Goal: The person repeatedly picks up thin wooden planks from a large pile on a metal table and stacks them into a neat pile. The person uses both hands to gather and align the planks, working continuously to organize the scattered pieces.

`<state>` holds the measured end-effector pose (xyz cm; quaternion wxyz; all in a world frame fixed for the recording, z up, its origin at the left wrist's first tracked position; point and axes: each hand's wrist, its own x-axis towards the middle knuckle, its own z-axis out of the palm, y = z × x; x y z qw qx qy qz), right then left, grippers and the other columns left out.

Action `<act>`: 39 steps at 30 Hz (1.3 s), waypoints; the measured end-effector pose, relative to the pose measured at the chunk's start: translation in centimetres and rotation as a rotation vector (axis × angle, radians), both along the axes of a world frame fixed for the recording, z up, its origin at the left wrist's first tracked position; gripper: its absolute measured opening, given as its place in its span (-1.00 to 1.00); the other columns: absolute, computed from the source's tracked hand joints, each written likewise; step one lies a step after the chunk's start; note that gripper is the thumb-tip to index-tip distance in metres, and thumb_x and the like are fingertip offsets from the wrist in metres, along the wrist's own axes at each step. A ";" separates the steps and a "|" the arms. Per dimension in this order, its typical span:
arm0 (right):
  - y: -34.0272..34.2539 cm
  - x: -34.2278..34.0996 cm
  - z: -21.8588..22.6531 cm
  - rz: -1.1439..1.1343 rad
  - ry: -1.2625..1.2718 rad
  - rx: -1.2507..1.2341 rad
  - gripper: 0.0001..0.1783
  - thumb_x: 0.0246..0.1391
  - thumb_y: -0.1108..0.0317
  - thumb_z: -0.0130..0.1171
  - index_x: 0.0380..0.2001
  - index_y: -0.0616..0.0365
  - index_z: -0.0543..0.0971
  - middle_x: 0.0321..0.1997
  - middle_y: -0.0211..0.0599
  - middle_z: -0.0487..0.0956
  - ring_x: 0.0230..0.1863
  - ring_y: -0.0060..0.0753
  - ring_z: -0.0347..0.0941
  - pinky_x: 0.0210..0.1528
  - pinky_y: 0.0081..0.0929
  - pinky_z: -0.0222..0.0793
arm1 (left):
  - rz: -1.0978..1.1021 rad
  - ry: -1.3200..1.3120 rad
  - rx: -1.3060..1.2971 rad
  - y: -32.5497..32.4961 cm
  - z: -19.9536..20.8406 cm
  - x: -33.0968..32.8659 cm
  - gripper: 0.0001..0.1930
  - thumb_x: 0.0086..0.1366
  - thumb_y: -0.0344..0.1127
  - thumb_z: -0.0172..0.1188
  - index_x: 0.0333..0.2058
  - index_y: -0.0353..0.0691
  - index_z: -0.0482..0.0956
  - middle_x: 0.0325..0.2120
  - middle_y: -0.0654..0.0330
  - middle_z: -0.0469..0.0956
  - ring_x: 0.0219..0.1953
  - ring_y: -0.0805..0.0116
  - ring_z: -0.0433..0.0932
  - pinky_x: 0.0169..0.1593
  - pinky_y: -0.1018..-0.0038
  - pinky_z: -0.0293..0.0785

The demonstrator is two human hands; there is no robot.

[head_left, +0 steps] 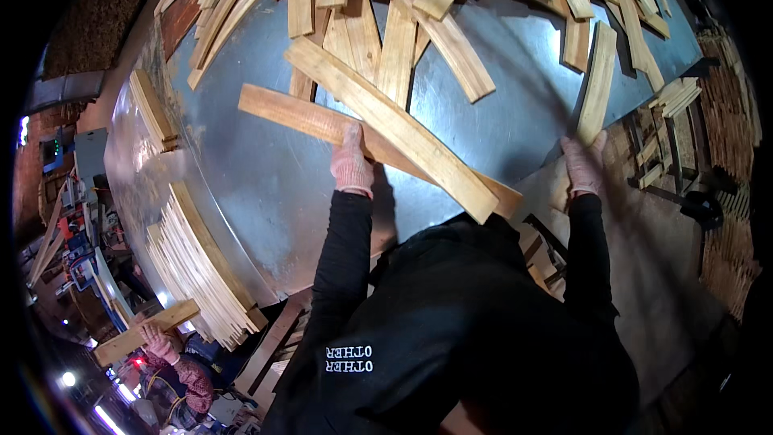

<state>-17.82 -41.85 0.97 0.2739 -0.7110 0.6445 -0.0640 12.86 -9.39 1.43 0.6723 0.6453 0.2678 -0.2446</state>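
Note:
Both my hands wear pinkish work gloves. My left hand (352, 165) is closed on a reddish-brown wooden slat (294, 113), gripping it left of its middle. A paler wooden slat (394, 129) lies crosswise over that one, with its near end close to my body. Out to the right, my right hand (583, 166) is closed around the lower end of another slat (598, 84), which points away from me. The metal tabletop (250, 161) extends beneath the slats at my left hand. My fingers' undersides are hidden.
A loose heap of slats (394, 40) covers the table's far side. At left stands a neat row of slats (201, 266), with a short stack (151, 109) beyond. A co-worker's gloved hand (159, 344) holds a board (121, 342) at lower left. Racked slats (729, 234) line the right.

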 end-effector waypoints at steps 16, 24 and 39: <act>-2.0 9.0 8.2 0.894 -0.092 -0.399 0.12 -0.13 0.19 0.45 0.49 -0.09 0.09 0.13 -0.03 0.54 0.07 0.03 0.55 0.10 -0.16 0.50 | -1.781 -1.528 0.969 -2.4 5.4 4.4 -0.37 -0.28 -0.01 0.51 -0.19 -0.14 0.53 -0.35 0.11 0.56 -0.19 0.12 0.58 0.01 0.21 0.42; -5.5 12.6 3.0 1.599 0.059 -0.286 0.05 -0.15 0.01 0.41 0.42 -0.04 0.19 -0.10 -0.19 0.54 -0.04 -0.08 0.52 0.00 -0.16 0.47 | -0.833 -1.123 1.274 10.6 12.8 0.4 -0.08 -0.09 0.40 0.43 0.02 -0.28 0.44 -0.19 -0.02 0.51 -0.13 -0.08 0.54 -0.05 0.05 0.46; -18.5 56.4 7.7 1.407 0.051 -0.780 0.01 0.10 -0.21 0.23 0.51 -0.22 0.03 0.48 -0.01 0.20 0.47 0.14 0.11 0.46 0.04 -0.02 | -0.274 0.103 1.371 18.6 1.2 -2.6 -0.51 0.30 0.06 0.19 0.07 -0.11 0.41 0.02 -0.07 0.50 0.00 -0.14 0.58 0.03 -0.07 0.47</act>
